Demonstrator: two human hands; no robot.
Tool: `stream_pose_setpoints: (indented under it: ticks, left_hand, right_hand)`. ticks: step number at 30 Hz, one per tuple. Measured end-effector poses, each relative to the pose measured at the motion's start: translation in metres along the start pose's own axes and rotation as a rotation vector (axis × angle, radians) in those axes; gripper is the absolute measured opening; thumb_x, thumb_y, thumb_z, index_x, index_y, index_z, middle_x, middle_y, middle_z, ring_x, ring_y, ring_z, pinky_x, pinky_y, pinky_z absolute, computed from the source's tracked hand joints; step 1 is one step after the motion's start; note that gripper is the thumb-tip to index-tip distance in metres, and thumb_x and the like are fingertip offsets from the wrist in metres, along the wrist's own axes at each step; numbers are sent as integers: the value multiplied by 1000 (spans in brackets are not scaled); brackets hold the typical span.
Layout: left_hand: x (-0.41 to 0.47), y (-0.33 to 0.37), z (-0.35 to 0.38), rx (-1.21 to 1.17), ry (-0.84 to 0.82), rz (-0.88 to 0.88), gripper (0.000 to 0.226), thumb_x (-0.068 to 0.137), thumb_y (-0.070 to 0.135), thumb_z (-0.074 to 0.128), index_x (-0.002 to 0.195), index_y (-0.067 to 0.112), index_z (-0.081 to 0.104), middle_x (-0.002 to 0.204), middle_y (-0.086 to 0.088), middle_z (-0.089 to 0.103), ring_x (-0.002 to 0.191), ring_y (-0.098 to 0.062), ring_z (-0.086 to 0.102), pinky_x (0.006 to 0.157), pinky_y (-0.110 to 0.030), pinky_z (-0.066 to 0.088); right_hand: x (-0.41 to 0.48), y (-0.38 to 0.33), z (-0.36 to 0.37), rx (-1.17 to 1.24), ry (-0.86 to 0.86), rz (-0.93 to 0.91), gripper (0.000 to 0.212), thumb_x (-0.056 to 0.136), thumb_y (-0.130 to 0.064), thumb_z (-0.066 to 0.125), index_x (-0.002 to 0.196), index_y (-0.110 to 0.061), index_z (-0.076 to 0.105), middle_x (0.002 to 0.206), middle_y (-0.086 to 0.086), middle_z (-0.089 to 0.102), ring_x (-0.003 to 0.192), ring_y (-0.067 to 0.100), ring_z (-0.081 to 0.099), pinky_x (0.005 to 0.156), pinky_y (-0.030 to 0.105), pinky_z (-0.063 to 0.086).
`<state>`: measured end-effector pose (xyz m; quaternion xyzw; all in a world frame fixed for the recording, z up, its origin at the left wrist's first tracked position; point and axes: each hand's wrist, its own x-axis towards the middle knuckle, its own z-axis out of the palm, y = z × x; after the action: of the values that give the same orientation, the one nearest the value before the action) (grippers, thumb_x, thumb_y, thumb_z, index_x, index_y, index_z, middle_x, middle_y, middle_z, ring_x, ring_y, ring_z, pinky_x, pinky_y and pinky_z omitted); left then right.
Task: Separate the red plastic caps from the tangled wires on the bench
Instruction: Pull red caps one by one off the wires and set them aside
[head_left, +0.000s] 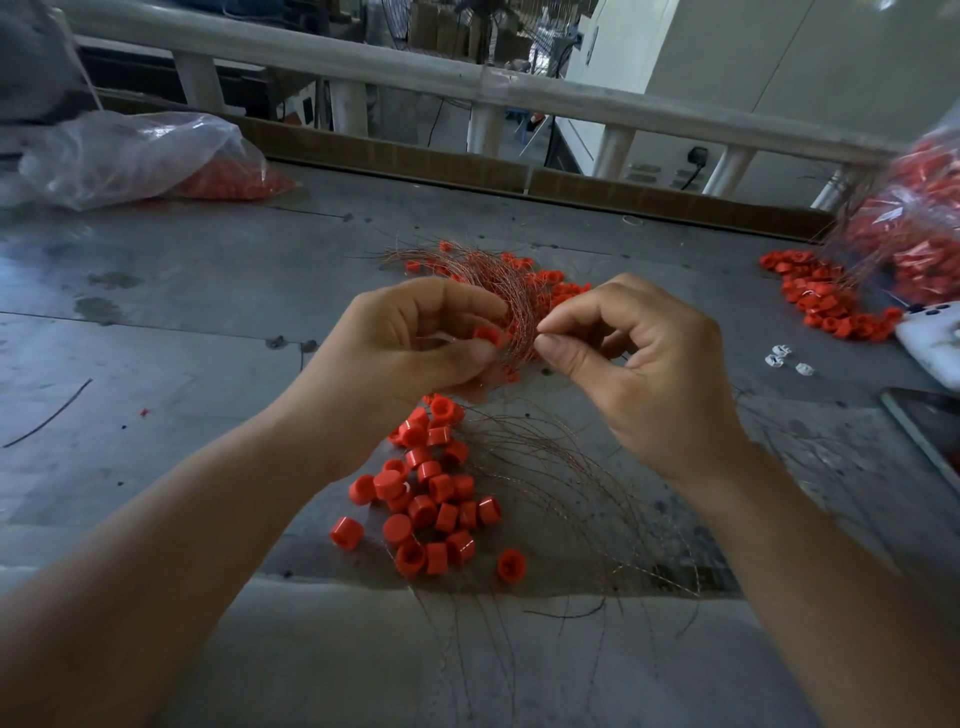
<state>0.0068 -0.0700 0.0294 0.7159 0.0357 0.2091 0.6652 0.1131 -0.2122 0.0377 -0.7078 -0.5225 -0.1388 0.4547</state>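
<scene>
Left hand (415, 338) grips red cap (487, 336) above bench (156, 312); right hand (623, 353) pinches wire from tangled bundle (498, 280). Freed caps (431, 499) piled below, loose wires (561, 493) beside. Many caps left in tangle; roughly midway.

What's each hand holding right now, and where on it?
Left hand pinches a red cap by its sides, between thumb and fingers. Right hand pinches thin wire between thumb and forefinger, just beside the cap.

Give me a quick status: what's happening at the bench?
Left hand pinches one red cap. Right hand pinches a strand of the wire bundle. Freed caps piled below; loose wires beside them, nothing blocking.
</scene>
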Motion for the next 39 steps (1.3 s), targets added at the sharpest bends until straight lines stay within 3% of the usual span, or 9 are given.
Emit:
stream_pose_setpoints:
  ticks: [6,9,13,18,27,39]
  left_hand:
    - [1,-2,-2,72,-9,35,31,62,12,61,88,27,68,88,6,72,84,-7,68,73,-13,50]
    - [0,-2,-2,121,-26,44,34,71,0,62,90,27,67,89,8,72,84,-4,67,73,-10,49]
    - [-1,-2,0,112,-34,47,32,63,12,61,92,24,66,90,7,72,82,-3,67,71,-10,49]
    - [-2,-1,0,2,-37,25,26,61,10,62,87,13,65,79,2,71,75,-8,67,66,-14,51]
    - [-3,2,-1,-149,-54,-19,29,62,5,58,85,17,70,82,-2,73,77,-11,69,67,-15,52]
    - [-3,2,-4,-152,-46,-22,30,63,6,58,85,18,74,81,-3,73,77,-13,70,66,-16,53]
  right_hand:
    - [0,-1,0,17,-23,6,4,75,-14,67,77,-18,66,73,-17,55,69,1,55,63,8,39]
    - [-1,-2,2,22,-45,-6,11,75,-13,68,78,-22,64,74,-15,56,69,1,54,63,8,39]
    - [-2,-2,2,1,-61,-3,11,76,-11,68,78,-21,65,73,-16,53,67,0,52,62,8,38]
    - [-2,-2,2,-33,-74,-2,3,75,-10,68,76,-12,69,71,-17,50,65,-1,50,61,7,37]
    - [0,-4,-1,-56,-82,18,3,75,-9,69,76,-12,70,71,-19,48,65,-1,49,60,6,37]
    - [0,-6,-2,-33,-105,49,8,76,-5,70,77,-13,69,70,-17,50,68,-1,50,60,6,37]
